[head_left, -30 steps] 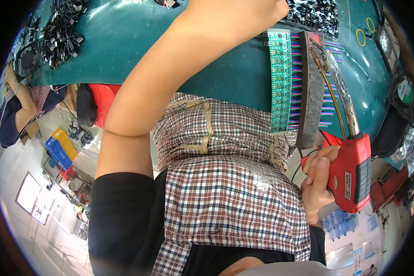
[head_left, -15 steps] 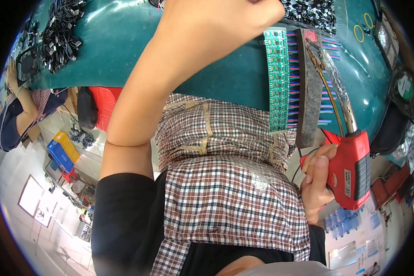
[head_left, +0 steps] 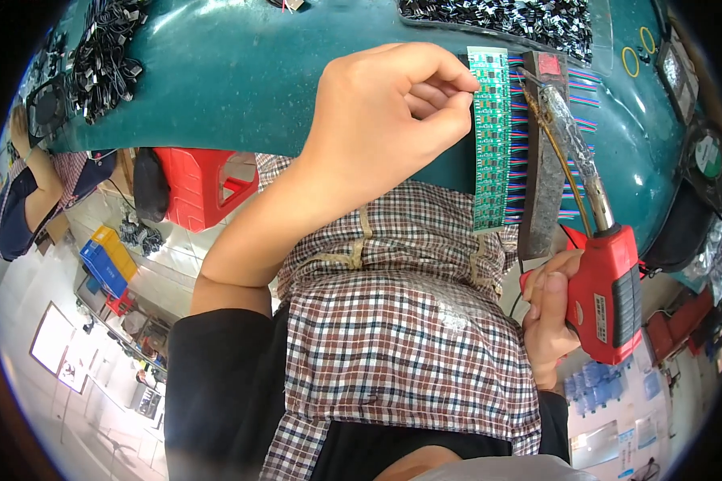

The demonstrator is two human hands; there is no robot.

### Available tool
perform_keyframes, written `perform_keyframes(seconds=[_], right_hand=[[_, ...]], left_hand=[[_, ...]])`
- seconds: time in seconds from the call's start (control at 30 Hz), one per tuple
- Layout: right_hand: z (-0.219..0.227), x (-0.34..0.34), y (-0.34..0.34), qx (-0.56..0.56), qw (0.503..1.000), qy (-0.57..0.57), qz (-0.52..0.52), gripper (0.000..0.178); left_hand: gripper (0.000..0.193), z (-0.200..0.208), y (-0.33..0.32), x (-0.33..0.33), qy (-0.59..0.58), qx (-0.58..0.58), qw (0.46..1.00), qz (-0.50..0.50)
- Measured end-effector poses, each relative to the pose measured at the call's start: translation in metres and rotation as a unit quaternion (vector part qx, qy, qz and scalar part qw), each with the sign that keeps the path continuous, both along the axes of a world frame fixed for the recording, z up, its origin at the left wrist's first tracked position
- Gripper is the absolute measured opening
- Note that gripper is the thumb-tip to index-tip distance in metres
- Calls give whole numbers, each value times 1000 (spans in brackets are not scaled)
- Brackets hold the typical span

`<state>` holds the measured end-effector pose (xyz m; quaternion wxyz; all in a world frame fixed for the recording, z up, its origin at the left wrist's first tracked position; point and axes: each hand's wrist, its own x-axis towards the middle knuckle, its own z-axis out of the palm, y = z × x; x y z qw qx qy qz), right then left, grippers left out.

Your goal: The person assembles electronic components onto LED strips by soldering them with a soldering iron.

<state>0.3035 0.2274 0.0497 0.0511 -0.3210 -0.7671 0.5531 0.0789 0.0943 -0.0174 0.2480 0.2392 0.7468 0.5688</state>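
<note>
My left hand [head_left: 389,116] is at the left edge of a green strip of small circuit boards [head_left: 491,152], near its upper end. Its thumb and forefinger are pinched together; whatever may be between them is too small to make out. My right hand [head_left: 549,309] grips the handle of a red soldering gun [head_left: 606,297]. The gun's metal barrel slants up and left across a dark bar [head_left: 545,180], its tip close to the boards' right edge. Thin multicoloured wires [head_left: 584,102] run from the boards beneath the bar and stick out on its right.
A clear tray of small black-and-silver connectors [head_left: 505,18] lies at the far side of the green table [head_left: 241,72]. Bundled black cables [head_left: 108,60] lie at the far left, near another person's arm [head_left: 44,180]. Two yellow rings [head_left: 630,62] are at the right. A red stool [head_left: 191,188] stands below the table.
My left hand has come down from the connector tray to the left edge of the boards. The soldering gun's tip has shifted slightly left, toward the boards.
</note>
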Motion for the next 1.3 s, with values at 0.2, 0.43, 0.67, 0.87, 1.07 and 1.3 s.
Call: perform_keyframes(seconds=[0.2, 0.43, 0.67, 0.87, 1.07, 1.3], right_hand=[[-1, 3, 0, 8, 1000, -9, 21, 11], [-4, 10, -1, 59, 997, -37, 33, 15], [-10, 8, 1, 40, 998, -21, 41, 14], [-8, 9, 3, 57, 995, -45, 71, 12], [-5, 5, 2, 88, 991, -54, 89, 11], [-5, 9, 8, 126, 985, -33, 116, 12]], left_hand=[[10, -7, 4, 0, 67, 9, 998, 10], [11, -10, 5, -2, 166, -9, 986, 5], [12, -11, 4, -4, 200, -22, 979, -7], [13, -11, 2, -5, 216, -32, 976, -11], [13, -11, 3, -6, 224, -41, 974, -15], [13, -11, 2, -7, 225, -47, 973, -21]])
